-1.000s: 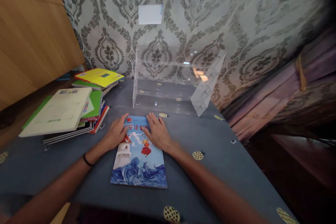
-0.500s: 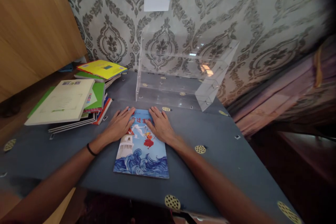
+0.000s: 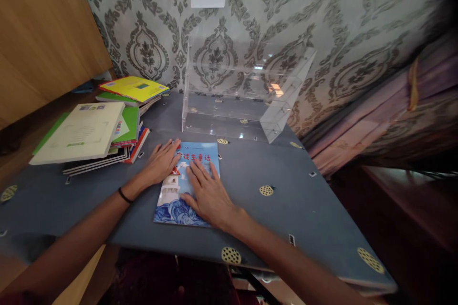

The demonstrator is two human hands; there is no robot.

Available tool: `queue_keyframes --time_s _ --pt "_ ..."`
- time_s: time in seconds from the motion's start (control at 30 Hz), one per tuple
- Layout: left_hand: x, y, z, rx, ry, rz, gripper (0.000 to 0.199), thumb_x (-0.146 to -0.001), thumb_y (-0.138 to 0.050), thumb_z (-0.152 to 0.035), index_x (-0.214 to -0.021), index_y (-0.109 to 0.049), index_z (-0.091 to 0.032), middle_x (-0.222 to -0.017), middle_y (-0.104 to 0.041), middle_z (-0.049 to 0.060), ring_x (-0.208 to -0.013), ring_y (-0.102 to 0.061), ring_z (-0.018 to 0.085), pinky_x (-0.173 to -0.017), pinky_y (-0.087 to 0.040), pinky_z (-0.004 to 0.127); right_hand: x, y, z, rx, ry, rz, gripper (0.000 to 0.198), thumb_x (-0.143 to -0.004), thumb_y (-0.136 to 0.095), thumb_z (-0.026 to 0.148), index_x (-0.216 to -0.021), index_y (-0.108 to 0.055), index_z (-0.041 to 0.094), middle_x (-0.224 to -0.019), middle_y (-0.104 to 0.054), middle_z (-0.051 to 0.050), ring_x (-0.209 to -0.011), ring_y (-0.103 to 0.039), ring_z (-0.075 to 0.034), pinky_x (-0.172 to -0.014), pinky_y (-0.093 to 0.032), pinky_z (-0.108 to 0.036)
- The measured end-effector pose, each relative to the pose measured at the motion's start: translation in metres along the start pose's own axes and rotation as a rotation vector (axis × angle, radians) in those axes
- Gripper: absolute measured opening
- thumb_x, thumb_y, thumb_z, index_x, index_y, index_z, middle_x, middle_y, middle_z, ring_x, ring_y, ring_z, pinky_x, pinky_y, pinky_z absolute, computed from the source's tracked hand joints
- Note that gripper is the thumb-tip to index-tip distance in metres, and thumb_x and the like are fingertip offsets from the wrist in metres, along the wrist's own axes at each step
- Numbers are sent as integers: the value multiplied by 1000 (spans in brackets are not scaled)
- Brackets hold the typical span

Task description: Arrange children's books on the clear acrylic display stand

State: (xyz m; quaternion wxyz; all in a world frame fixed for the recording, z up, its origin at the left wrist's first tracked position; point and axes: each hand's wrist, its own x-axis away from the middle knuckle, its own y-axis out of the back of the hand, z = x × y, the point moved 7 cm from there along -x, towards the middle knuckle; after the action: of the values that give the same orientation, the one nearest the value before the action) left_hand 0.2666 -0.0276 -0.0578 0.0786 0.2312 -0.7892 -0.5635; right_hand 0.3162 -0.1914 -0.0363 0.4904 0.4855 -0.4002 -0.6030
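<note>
A thin blue picture book [image 3: 200, 147] lies flat on the table, its cover showing red Chinese characters, a white building and dark blue waves. My left hand [image 3: 161, 161] rests with fingers stretched on the book's upper left edge. Over the middle and lower right of the cover, my right hand [image 3: 209, 195] lies flat with its fingers spread, hiding part of the picture. A dark band [image 3: 124, 195] circles my left wrist.
Behind the book stands a clear acrylic rack [image 3: 272, 126] with tiers. To the left are stacked books, a cream one [image 3: 80, 128] on top of one pile and a yellow one [image 3: 134, 88] on another. The patterned tablecloth [image 3: 265, 219] covers the table; a wooden panel [image 3: 46, 24] rises at far left.
My right hand has slid from the book's upper right edge down onto the middle of its cover. My left hand stays at the upper left edge. The view has shifted slightly.
</note>
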Motion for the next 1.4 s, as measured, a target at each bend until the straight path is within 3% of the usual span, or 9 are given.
queue_keyframes --time_s 0.2,0.37,0.47,0.57,0.73,0.93,1.1,1.27,1.4 --pt "0 2 -1 15 -2 -18 56 -102 -36 -38 -154 -40 -16 -160 -46 14 -151 -37 28 -123 -26 52 21 3 16 -26 24 70 69 -103 -46 57 -152 -45 9 -160 -42 -21 -156 -24 -35 -124 -22 -64" --pt "1 4 1 49 6 -57 55 -102 -35 -35 -151 -42 -12 -159 -45 17 -151 -37 29 -123 -28 53 30 8 15 -90 43 19 60 -102 -51 53 -149 -50 15 -159 -44 -17 -154 -30 -33 -125 -24 -61" --pt "1 8 6 108 -10 -121 52 -101 -36 -34 -147 -47 -13 -156 -50 16 -146 -44 27 -122 -32 50 33 11 7 -178 40 -29 49 -104 -50 44 -146 -54 19 -157 -49 -12 -152 -35 -26 -126 -25 -55" --pt "1 11 14 165 -6 -175 49 -100 -37 -32 -144 -50 -15 -149 -57 14 -141 -50 26 -121 -36 48 34 13 -8 -269 7 -101 43 -105 -48 36 -143 -57 20 -153 -53 -12 -147 -43 -24 -122 -36 -51" --pt "2 18 21 247 38 -230 45 -97 -42 -32 -137 -56 -16 -141 -63 14 -138 -54 29 -118 -41 48 32 7 -38 -219 -153 -206 41 -103 -47 33 -139 -61 17 -156 -48 -17 -148 -41 -32 -117 -40 -56" --pt "1 24 26 740 146 -198 49 -93 -53 -35 -137 -54 -13 -132 -69 18 -126 -64 29 -108 -49 48 28 -2 -39 -159 -159 -162 45 -104 -43 30 -144 -56 14 -161 -41 -19 -154 -30 -34 -121 -34 -58" --pt "7 14 27 1270 387 -131 56 -86 -70 -31 -136 -52 -16 -132 -69 16 -94 -74 20 -81 -61 34 28 -1 -38 -171 -164 -161 46 -103 -43 28 -145 -54 14 -162 -39 -19 -155 -28 -32 -122 -33 -59" --pt "13 0 -2 1507 420 189 42 -83 -77 -25 -120 -66 -10 -108 -78 13 -84 -75 20 -74 -62 29 28 0 -40 -209 -163 -179 47 -104 -43 31 -146 -54 13 -163 -37 -21 -154 -29 -32 -122 -33 -58" --pt "12 3 -11 1615 397 210 34 -80 -82 -21 -110 -71 -9 -101 -79 13 -78 -76 21 -72 -63 30 31 0 -44 -319 -171 -223 50 -105 -44 37 -150 -50 18 -166 -32 -19 -154 -29 -33 -122 -34 -57"
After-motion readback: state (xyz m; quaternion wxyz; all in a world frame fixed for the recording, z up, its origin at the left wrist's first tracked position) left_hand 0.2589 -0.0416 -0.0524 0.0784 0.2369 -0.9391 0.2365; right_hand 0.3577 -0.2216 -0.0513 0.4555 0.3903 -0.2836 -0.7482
